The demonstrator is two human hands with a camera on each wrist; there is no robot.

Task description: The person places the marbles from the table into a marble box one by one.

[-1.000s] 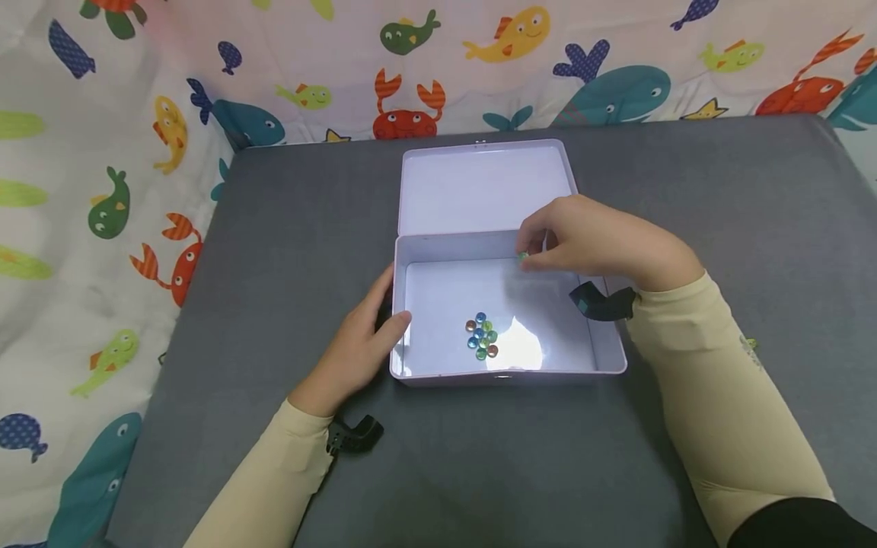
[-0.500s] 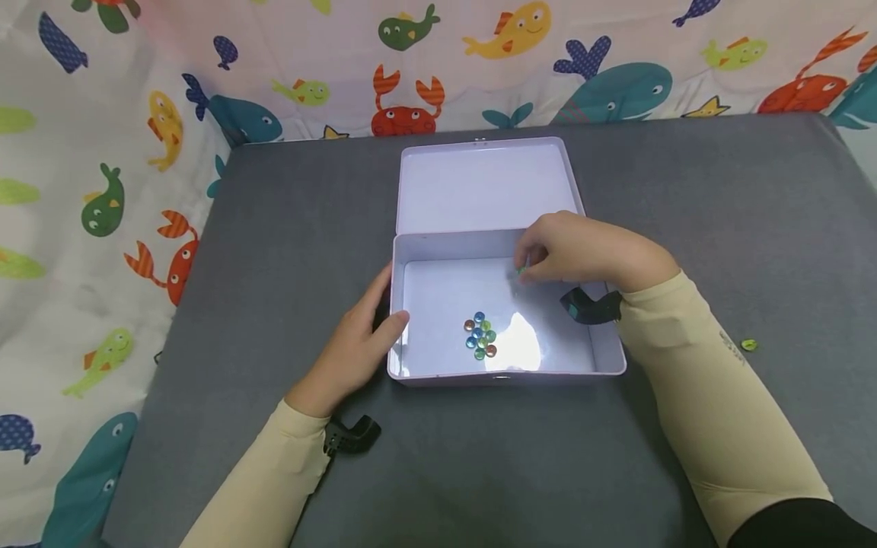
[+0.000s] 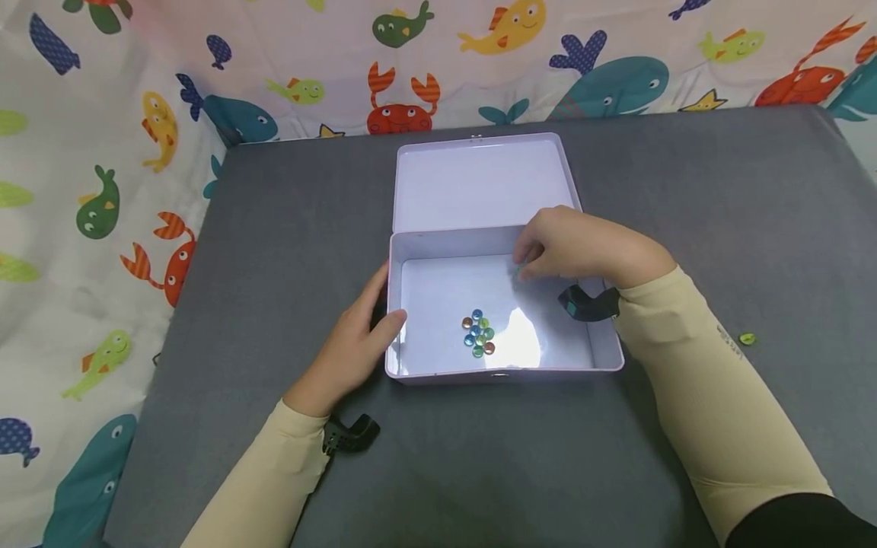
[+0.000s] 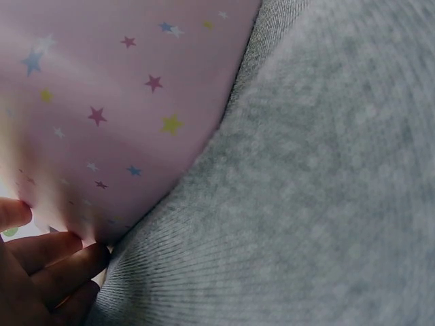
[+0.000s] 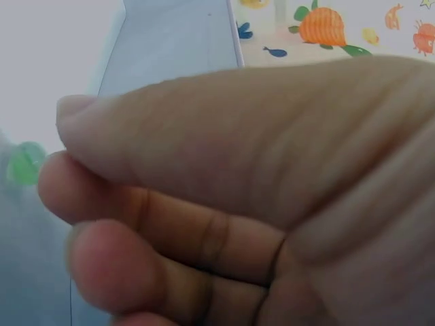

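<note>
An open pale lilac tin box (image 3: 438, 373) lies on the grey cloth, its lid (image 3: 483, 186) folded back. Several coloured glass gems (image 3: 477, 335), blue, green and amber, sit clustered on its floor. My right hand (image 3: 582, 243) reaches into the back right of the box, thumb and index finger pinched at a green glass gem (image 5: 26, 163). Fingers partly hide that gem in the head view. My left hand (image 3: 349, 342) grips the box's left wall, thumb over the rim and the other fingers outside. In the left wrist view, fingers touch the star-patterned pink outside (image 4: 136, 102).
A yellow-green glass gem (image 3: 747, 339) lies on the grey cloth (image 3: 719, 228) beyond the right forearm. A curtain (image 3: 274, 46) printed with sea animals hangs behind and to the left. Both wrists wear black camera mounts.
My right hand has come slightly lower and nearer inside the box with the green glass gem. The gem on the cloth shows more fully. My left hand keeps its place on the box.
</note>
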